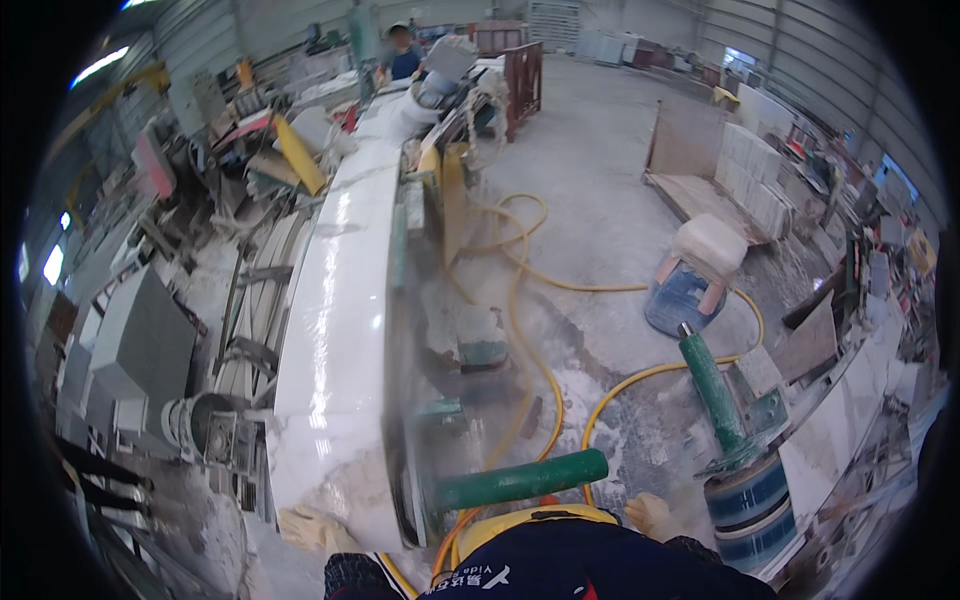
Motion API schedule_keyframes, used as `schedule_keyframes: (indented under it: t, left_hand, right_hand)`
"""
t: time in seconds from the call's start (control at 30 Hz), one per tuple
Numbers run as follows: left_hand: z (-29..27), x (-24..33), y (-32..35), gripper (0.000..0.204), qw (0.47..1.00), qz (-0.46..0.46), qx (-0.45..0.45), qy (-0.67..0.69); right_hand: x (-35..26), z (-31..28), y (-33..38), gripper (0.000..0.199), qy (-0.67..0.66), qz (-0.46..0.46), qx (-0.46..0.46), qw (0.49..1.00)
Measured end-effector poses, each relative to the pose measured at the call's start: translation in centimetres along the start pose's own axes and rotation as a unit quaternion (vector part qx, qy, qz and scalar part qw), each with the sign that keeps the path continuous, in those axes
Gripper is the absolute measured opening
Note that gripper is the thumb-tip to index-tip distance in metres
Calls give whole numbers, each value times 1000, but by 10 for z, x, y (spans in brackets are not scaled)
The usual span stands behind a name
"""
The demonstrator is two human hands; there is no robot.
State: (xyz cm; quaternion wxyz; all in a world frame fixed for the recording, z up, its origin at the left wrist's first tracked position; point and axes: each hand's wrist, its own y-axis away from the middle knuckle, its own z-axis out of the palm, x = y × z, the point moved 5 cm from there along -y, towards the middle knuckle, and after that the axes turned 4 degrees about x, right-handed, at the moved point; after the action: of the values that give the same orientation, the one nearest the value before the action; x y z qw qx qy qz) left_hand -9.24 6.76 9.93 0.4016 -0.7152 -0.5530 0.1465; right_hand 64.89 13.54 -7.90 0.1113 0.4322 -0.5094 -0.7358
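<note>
- The long white slab [335, 300] lay on the left of the scene, running from the near edge toward the far machinery, its polished top catching streaks of light.
- The gloved left hand [312, 528] was at the slab's near left corner and seemed to rest on it; whether its fingers were curled around the edge or laid flat could not be told.
- The gloved right hand [648, 514] was near, to the right of the dark clothing [600, 565] that partly hid it; the state of its fingers could not be made out, nor whether they gripped anything.
- Between the hands a green cylinder [525, 480] stuck out to the right from beside the slab's near end, its right tip near the right hand.
- The slab was probably stone: heavy, rigid, likely slick on its glossy face, and liable to chip at corners or crack if bent.
- The sounder hold looked to be low along its long edges, with both palms spread and support beneath, rather than on the shiny top or a bare corner.
- Farther right, a yellow hose [555, 400] curved over the floor toward a blue container [680, 300] bearing a pale block [710, 243].
</note>
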Motion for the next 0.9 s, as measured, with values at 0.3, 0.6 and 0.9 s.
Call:
schedule_keyframes:
  t: [0.3, 0.6, 0.9]
  left_hand:
    - [-6, -7, 1, 51, 978, -108, -166, 68]
    - [-8, -11, 10, 53, 969, -158, -134, 136]
    - [-5, -26, 16, 50, 954, -132, -120, 243]
  right_hand:
    - [-110, 112, 15, 25, 115, -333, -105, 930]
    - [-2, 446, 257, 53, 368, -77, -532, 759]
    - [123, 528, 299, 38, 335, 74, -554, 759]
